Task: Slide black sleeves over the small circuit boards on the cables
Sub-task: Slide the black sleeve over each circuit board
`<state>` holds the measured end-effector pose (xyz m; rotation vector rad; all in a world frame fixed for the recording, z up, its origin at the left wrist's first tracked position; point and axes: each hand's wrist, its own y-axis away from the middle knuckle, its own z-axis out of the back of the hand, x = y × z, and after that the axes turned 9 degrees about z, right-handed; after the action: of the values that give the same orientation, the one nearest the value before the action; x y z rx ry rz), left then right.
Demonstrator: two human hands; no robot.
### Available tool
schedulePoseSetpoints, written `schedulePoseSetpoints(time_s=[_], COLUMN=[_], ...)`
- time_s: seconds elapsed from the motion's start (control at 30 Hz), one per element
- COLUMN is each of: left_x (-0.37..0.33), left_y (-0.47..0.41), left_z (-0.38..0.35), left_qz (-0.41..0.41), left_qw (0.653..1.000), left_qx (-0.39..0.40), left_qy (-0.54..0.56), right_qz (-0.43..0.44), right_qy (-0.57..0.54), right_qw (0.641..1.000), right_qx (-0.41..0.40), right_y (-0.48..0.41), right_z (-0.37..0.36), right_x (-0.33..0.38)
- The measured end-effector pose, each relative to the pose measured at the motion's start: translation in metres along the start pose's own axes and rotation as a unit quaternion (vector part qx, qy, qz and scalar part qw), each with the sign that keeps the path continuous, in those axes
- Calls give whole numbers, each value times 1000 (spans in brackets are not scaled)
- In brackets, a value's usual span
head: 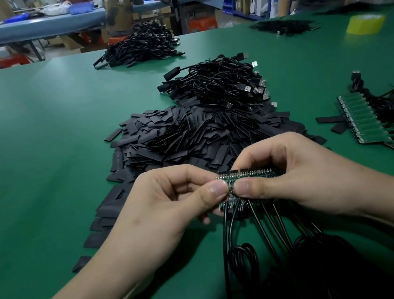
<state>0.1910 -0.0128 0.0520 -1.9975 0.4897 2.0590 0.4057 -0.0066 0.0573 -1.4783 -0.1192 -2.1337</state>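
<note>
Hands above green matte table [29, 131]: left hand [163, 202] and right hand [294, 171] both pinch joined strip of small green circuit boards [248, 176], glossy black cables [263, 232] trailing; heap of flat black sleeves [188, 135] just behind.

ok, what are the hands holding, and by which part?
Both pinch the board strip: left hand on its left end board, right hand on the boards beside it, thumbs on top. Cables trail below.
</note>
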Motion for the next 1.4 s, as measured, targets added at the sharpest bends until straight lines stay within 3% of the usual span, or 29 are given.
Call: schedulePoseSetpoints(time_s=[0.43, 0.67, 0.83, 1.0, 1.07, 1.17, 1.23, 1.4], left_x=[3, 1, 3, 8, 11, 17, 18, 18], left_y=[-2, -2, -5, -6, -7, -8, -7, -7], left_z=[-1, 3, 2, 1, 4, 9, 7, 3], left_qz=[14, -52, -112, -144, -153, -169, -142, -117], left_qw=[998, 996, 988, 981, 968, 891, 855, 832], left_qx=[20, -48, -102, -116, -149, -197, -186, -176], left_qy=[66, 60, -28, -63, -131, -372, -462, -513], right_qz=[17, -84, 23, 44, 50, 53, 67, -24], right_qy=[-76, 106, 212, 120, 1, -262, -357, -220], right_qw=[997, 987, 977, 991, 999, 964, 932, 975], right_qx=[26, 89, 2, 28, 13, 1, 12, 16], right_y=[-3, 1, 0, -2, -2, -2, -5, -9], right_z=[2, 50, 29, -14, -14, 6, 31, 83], right_x=[-2, 5, 16, 17, 20, 29, 32, 45])
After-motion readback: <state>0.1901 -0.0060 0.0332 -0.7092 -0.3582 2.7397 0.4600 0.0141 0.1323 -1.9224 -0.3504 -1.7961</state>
